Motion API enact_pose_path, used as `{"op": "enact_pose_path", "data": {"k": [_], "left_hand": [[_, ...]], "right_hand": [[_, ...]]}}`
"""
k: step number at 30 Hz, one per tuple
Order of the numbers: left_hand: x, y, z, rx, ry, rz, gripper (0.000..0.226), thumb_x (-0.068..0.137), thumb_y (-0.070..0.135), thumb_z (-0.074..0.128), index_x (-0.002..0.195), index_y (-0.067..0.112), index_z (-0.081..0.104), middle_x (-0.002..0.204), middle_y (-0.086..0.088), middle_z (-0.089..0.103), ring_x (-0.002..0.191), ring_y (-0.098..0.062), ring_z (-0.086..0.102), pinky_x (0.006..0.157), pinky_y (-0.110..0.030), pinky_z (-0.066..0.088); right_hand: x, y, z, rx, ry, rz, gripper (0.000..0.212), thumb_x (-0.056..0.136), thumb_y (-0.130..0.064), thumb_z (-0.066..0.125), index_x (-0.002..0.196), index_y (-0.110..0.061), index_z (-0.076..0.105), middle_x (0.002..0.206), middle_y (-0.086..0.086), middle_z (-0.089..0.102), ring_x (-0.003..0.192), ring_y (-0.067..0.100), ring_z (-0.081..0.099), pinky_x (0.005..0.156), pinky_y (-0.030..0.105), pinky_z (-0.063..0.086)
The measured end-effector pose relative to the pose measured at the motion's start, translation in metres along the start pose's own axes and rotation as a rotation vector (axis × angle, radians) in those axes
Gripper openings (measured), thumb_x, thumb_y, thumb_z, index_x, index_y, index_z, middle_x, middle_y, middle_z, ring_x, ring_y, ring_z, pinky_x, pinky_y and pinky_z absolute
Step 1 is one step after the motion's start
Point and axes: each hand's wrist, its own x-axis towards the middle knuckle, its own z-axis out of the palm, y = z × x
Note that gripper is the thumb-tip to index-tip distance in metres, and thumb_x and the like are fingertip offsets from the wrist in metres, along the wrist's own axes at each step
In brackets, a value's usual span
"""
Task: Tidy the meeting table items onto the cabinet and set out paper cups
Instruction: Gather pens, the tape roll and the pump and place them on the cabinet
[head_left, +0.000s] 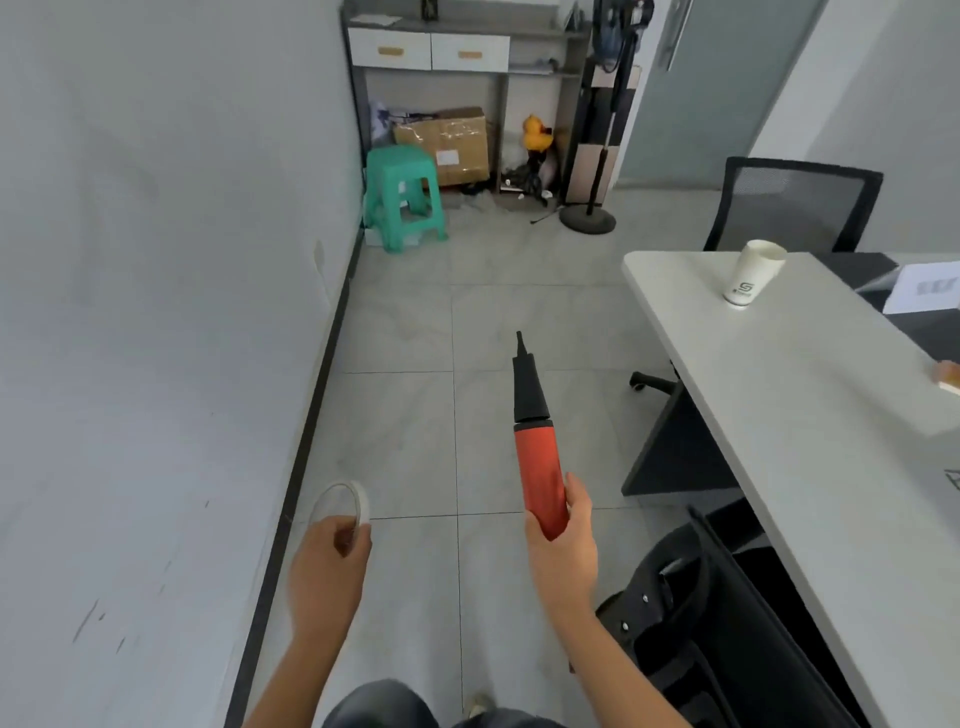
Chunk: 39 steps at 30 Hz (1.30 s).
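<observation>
My right hand (566, 540) grips a red hand pump (537, 462) with a black nozzle that points forward over the tiled floor. My left hand (330, 558) pinches a thin white roll of tape (344, 499), held upright near the left wall. A white paper cup (750, 273) with a dark logo stands on the far corner of the white meeting table (810, 395) at the right. The cabinet (457, 47), with two white drawers and a grey top, stands at the far end of the room.
A green plastic stool (402, 197), a cardboard box (452, 143) and a yellow duck toy (535, 132) sit under the cabinet. A fan stand's round base (587, 218) rests on the floor nearby. Black chairs (789, 205) flank the table, one by my right arm.
</observation>
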Motion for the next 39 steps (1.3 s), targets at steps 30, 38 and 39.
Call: {"op": "enact_pose_path", "data": {"k": [30,38,39], "left_hand": [[0.431,0.034,0.060,0.065,-0.254,0.063,0.008,0.085,0.010,0.057,0.080,0.016,0.055,0.084,-0.004,0.060,0.074,-0.016,0.055,0.059,-0.017,0.036],[0.536,0.081,0.117,0.143,-0.273,0.109,0.004,0.085,0.012,0.057,0.081,0.014,0.058,0.083,-0.001,0.059,0.074,-0.015,0.056,0.059,-0.017,0.035],[0.554,0.090,0.127,0.148,-0.263,0.119,0.007,0.085,0.012,0.057,0.078,0.016,0.056,0.082,-0.001,0.059,0.073,-0.014,0.055,0.057,-0.015,0.035]], "right_hand": [[0.278,-0.141,0.229,-0.307,0.034,0.193,0.053,0.087,-0.024,0.056,0.134,-0.028,0.031,0.128,-0.001,0.049,0.109,0.020,0.051,0.089,0.042,0.048],[0.406,-0.169,0.260,-0.276,-0.009,0.150,0.057,0.088,-0.025,0.054,0.137,-0.029,0.026,0.131,-0.002,0.047,0.112,0.020,0.050,0.090,0.039,0.046],[0.431,-0.176,0.263,-0.275,-0.008,0.127,0.058,0.088,-0.025,0.054,0.139,-0.028,0.024,0.133,-0.001,0.046,0.114,0.020,0.050,0.090,0.039,0.046]]}}
